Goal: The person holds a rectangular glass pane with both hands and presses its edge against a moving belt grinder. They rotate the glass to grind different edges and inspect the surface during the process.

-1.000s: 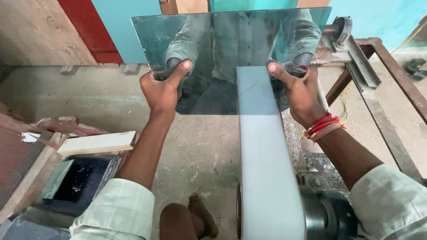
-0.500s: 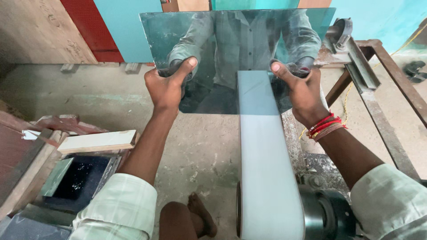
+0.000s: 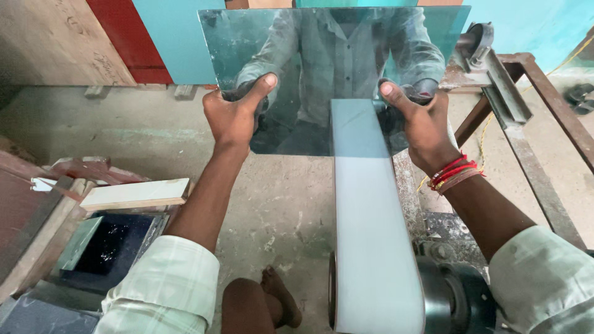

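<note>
Glass (image 3: 334, 62) shifted slightly right and up, left hand (image 3: 232, 114) and right hand (image 3: 421, 124) clamped on its side edges, bottom edge on belt (image 3: 371, 235), bare floor (image 3: 278, 198) left.

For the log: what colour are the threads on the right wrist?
Red and orange threads, clearest in the head view.

Bare concrete floor (image 3: 124, 133), teal and red panels (image 3: 167, 37) along the wall, rusty metal frame (image 3: 544, 124) at right
</note>
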